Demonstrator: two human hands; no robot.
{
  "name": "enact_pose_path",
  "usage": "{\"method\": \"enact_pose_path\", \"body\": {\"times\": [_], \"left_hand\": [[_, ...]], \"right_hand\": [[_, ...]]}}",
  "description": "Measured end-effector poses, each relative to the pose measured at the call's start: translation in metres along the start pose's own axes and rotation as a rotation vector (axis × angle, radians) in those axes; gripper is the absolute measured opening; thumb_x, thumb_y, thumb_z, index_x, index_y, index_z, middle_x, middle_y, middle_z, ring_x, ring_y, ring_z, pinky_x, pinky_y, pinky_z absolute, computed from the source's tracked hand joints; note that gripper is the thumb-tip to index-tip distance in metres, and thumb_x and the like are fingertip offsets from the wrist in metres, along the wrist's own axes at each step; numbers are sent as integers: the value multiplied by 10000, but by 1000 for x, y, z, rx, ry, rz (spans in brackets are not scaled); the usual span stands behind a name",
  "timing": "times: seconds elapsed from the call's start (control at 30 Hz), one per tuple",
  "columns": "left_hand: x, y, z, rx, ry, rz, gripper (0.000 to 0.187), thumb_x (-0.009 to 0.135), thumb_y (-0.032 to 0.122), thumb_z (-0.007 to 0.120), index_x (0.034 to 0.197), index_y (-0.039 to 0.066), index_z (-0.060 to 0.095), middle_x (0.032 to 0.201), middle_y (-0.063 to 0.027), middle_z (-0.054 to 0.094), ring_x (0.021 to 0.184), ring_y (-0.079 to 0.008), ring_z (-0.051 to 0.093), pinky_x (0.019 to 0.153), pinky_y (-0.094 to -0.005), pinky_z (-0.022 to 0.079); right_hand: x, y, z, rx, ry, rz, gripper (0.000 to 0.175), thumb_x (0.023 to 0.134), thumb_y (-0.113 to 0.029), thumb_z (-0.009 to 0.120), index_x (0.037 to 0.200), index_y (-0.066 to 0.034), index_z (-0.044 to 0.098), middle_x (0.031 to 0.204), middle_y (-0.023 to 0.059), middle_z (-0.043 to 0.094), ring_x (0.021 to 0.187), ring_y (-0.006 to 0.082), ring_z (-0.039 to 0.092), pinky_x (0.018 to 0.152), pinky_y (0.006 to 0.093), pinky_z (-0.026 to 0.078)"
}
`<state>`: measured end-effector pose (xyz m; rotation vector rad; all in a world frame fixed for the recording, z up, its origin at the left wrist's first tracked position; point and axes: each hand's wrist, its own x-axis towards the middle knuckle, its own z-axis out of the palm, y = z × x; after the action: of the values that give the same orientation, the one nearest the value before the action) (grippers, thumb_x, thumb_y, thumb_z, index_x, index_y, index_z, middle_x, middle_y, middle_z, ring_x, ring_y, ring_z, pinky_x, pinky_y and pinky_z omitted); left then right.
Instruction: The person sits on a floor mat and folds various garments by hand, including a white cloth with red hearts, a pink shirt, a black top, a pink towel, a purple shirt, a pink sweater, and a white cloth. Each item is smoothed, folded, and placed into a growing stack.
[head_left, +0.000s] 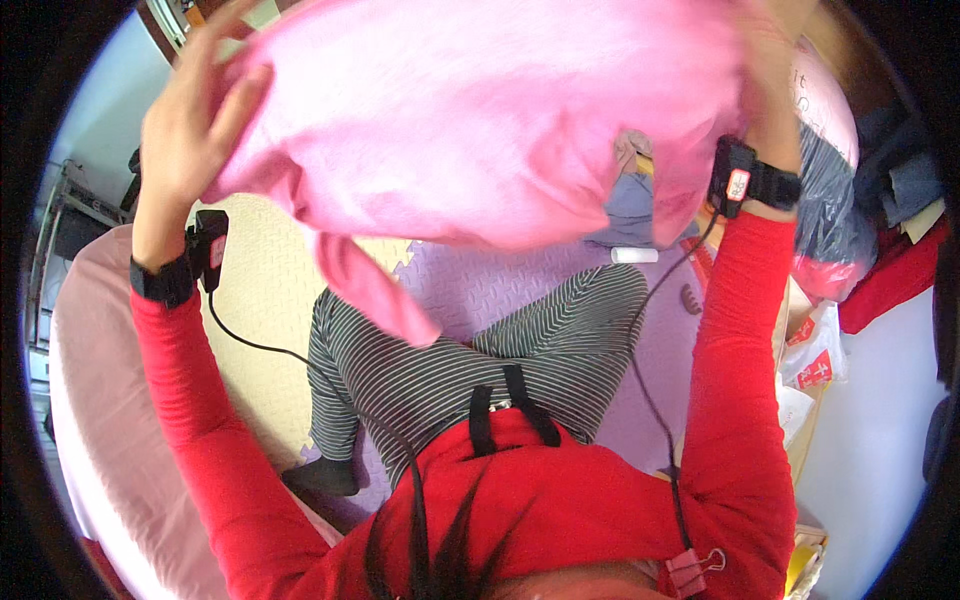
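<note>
A pink cloth garment (480, 127) is stretched wide in the air in front of me, above my crossed legs. From its lower left a narrow sleeve-like part (379, 292) hangs over my striped trousers. My left hand (191, 112) grips the left edge, its thumb lying against the cloth. At the opposite edge my right hand (769, 97) is blurred and partly cut off by the top of the view, with the fabric held at its side. Black straps with small devices and cables circle both wrists. The garment's upper edge is out of view.
Purple (480, 277) and yellow foam mats (262, 300) cover the floor. Beyond my knee lie a bluish cloth (630, 206) and a small white cylinder (634, 256). Stuffed plastic bags (832, 195) and folded clothes (911, 187) stand at right. A pink-covered surface (112, 375) curves along the left.
</note>
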<state>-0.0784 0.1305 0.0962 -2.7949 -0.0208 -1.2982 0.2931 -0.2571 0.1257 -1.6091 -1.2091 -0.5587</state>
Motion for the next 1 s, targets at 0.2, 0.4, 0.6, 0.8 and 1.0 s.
{"method": "enact_pose_path", "body": {"times": [0.2, 0.4, 0.6, 0.8, 1.0], "left_hand": [[-1, -20, -7, 169, -339, 9, 385, 845, 176, 574, 1202, 34, 594, 1145, -181, 627, 1017, -375, 612, 874, -421, 496], [17, -22, -42, -346, -144, 101, 190, 844, -83, 491, 976, -24, 614, 1079, -65, 632, 1044, -186, 614, 868, -284, 492], [76, 70, -25, -1121, -370, 348, 195, 826, 121, 660, 717, 76, 505, 1210, -125, 580, 1154, -299, 560, 975, -395, 447], [103, 81, -9, -1354, -364, 313, 411, 854, 19, 636, 509, 92, 427, 1164, -149, 549, 1023, -217, 545, 962, -335, 395], [72, 90, -22, -466, -221, 294, 118, 814, 137, 644, 758, 50, 587, 1387, -153, 486, 1245, -319, 463, 1042, -429, 359]], "right_hand": [[-25, 42, 13, 265, -338, 310, 241, 974, -119, 558, 1173, -5, 633, 1033, -15, 638, 948, 80, 575, 860, 238, 449], [-21, -68, -11, 317, -149, -162, 240, 979, -83, 519, 1183, 14, 601, 1181, 86, 628, 1100, 155, 584, 983, 288, 436], [27, -118, 76, 819, -732, -33, 254, 979, -58, 483, 1174, 17, 628, 1056, 96, 683, 908, 168, 641, 832, 282, 522], [18, -146, 122, 1053, -971, 246, 289, 912, 5, 526, 1188, 26, 610, 1069, 84, 657, 979, 171, 629, 911, 277, 483], [7, -141, 120, 1033, -709, 287, 276, 885, 51, 488, 1120, 70, 631, 1101, 117, 666, 1008, 195, 632, 923, 287, 475]]}}
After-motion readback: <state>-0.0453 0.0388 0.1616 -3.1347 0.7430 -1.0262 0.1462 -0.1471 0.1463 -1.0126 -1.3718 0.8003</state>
